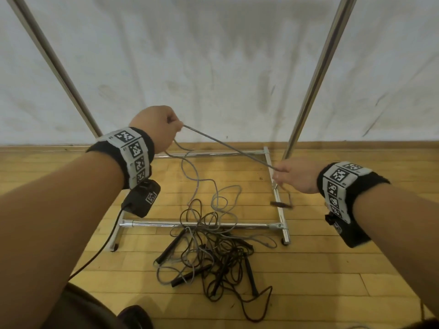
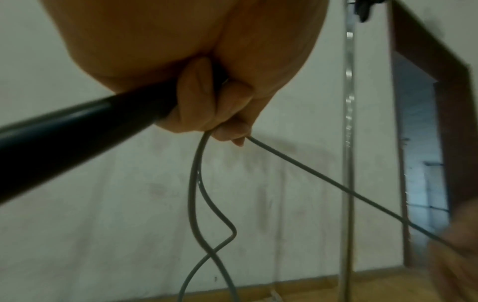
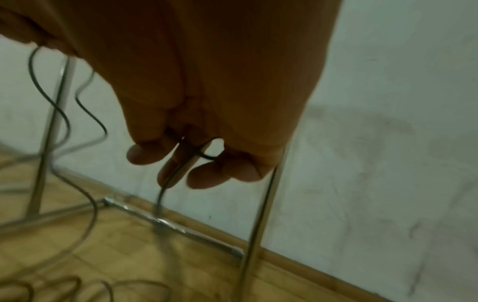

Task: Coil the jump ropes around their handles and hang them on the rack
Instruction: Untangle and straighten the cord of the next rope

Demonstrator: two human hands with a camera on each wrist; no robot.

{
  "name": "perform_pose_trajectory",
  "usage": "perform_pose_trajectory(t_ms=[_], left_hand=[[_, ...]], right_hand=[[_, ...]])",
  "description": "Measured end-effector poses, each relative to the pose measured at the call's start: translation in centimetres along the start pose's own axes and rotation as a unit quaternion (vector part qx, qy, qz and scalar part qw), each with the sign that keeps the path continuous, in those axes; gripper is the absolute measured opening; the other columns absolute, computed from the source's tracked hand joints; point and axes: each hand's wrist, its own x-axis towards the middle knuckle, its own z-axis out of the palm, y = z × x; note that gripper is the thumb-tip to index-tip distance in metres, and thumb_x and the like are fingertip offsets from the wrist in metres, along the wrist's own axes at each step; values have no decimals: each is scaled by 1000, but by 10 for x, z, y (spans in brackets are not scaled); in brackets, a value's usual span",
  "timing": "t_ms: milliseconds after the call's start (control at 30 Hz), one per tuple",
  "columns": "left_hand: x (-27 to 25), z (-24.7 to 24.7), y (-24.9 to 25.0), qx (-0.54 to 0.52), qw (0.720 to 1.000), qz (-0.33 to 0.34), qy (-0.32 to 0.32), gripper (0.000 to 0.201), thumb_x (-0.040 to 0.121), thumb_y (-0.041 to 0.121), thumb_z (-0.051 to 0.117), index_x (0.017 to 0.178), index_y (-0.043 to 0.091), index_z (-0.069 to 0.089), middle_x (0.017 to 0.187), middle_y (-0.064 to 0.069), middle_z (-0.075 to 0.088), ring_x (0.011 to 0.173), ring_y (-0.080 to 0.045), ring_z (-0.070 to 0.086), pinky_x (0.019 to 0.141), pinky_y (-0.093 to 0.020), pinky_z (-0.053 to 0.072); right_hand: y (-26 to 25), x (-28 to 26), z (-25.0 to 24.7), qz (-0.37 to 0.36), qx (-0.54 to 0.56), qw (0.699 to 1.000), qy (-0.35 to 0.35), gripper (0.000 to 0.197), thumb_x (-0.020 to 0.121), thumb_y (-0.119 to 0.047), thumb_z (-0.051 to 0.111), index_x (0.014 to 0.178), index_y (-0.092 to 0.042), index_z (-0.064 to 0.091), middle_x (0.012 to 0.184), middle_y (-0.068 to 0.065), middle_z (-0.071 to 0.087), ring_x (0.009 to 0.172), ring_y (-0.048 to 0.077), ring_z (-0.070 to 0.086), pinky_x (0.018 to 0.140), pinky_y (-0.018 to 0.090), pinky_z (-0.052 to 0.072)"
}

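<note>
My left hand (image 1: 164, 125) grips a black handle (image 2: 72, 130) of the grey jump rope (image 1: 228, 146), with loops of the cord hanging from its fingers (image 2: 227, 130). The cord runs taut down to my right hand (image 1: 288, 174), which pinches it between its fingers (image 3: 175, 169); a short tail and a blurred dark end (image 1: 281, 204) dangle below. The rest of the grey cord drops to a tangled pile of jump ropes (image 1: 213, 252) on the floor, with several black handles (image 1: 169, 248) among it. The chrome rack (image 1: 197, 224) stands behind the pile.
The rack's two uprights (image 1: 316, 74) rise on either side of my hands, before a white wall (image 1: 213, 55). Its base bars lie on the wooden floor (image 1: 332, 269). A black cable (image 1: 102, 248) hangs from my left wrist camera. A dark shoe (image 1: 135, 317) shows at the bottom.
</note>
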Motion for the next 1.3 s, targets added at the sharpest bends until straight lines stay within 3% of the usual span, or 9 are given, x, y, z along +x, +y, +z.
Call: perform_pose_trajectory(t_ms=[167, 300, 367, 533, 667, 900, 1000, 1133, 1300], left_hand=[[4, -12, -36, 50, 994, -93, 9, 23, 105, 27, 60, 102, 10, 75, 105, -14, 75, 94, -34, 66, 79, -40, 50], [-8, 7, -13, 23, 997, -18, -71, 41, 102, 31, 65, 142, 24, 63, 140, 0, 68, 115, -24, 67, 94, -35, 54], [-18, 14, 15, -56, 991, 53, -111, 52, 99, 35, 69, 148, 41, 55, 144, 18, 62, 102, -8, 72, 71, -21, 57], [-49, 36, 69, -224, 927, 146, -263, 20, 93, 44, 72, 112, 51, 68, 107, 27, 76, 48, -9, 56, 45, -26, 46], [-49, 37, 76, -122, 955, 171, -208, 12, 102, 38, 65, 92, 34, 70, 71, 19, 73, 43, -2, 53, 46, -19, 43], [-18, 14, 43, -92, 993, 63, -46, 20, 101, 32, 62, 82, 30, 70, 70, 10, 70, 56, -7, 58, 57, -26, 42], [-6, 3, 19, -99, 995, -10, 6, 22, 101, 33, 62, 82, 28, 71, 76, 8, 73, 55, -8, 59, 54, -26, 42], [-2, 6, 6, -106, 991, -71, -46, 6, 99, 30, 67, 96, 27, 71, 84, 7, 79, 43, -1, 57, 46, -22, 45], [-19, 17, 26, -243, 953, -104, -145, 45, 91, 1, 63, 131, 20, 55, 95, -17, 75, 69, -23, 68, 61, -32, 53]], right_hand=[[20, -6, 6, 60, -27, 997, -45, 32, 109, -36, 39, 95, -25, 66, 99, -6, 62, 81, 8, 55, 70, 27, 39], [-7, -7, -14, 14, -10, 1000, -9, 41, 110, -37, 36, 99, -22, 71, 98, -7, 63, 94, 13, 57, 79, 30, 41], [-25, -9, -25, -11, 15, 1000, 22, 42, 110, -38, 37, 97, -20, 72, 93, -5, 64, 87, 12, 58, 70, 24, 41], [-58, -16, -37, -49, 52, 996, 46, 39, 106, -39, 44, 90, -22, 75, 94, -2, 67, 88, 13, 60, 70, 24, 41], [-65, -20, -38, -65, 96, 992, 52, 43, 106, -42, 45, 85, -21, 76, 80, -2, 63, 78, 14, 59, 62, 29, 38], [-41, -19, -26, -49, 107, 992, 38, 41, 108, -37, 42, 82, -25, 71, 112, -6, 73, 109, 18, 63, 97, 34, 46], [-27, -17, -17, -30, 101, 994, 21, 39, 109, -34, 43, 86, -22, 72, 104, -16, 71, 108, 13, 63, 77, 17, 40], [-22, -13, -6, -15, 74, 997, -13, 40, 109, -36, 42, 90, -21, 75, 108, -13, 71, 105, 12, 61, 83, 29, 40], [-34, -13, -3, 4, 207, 978, -13, 39, 108, -34, 47, 95, -12, 77, 100, 7, 76, 95, 21, 71, 85, 32, 60]])
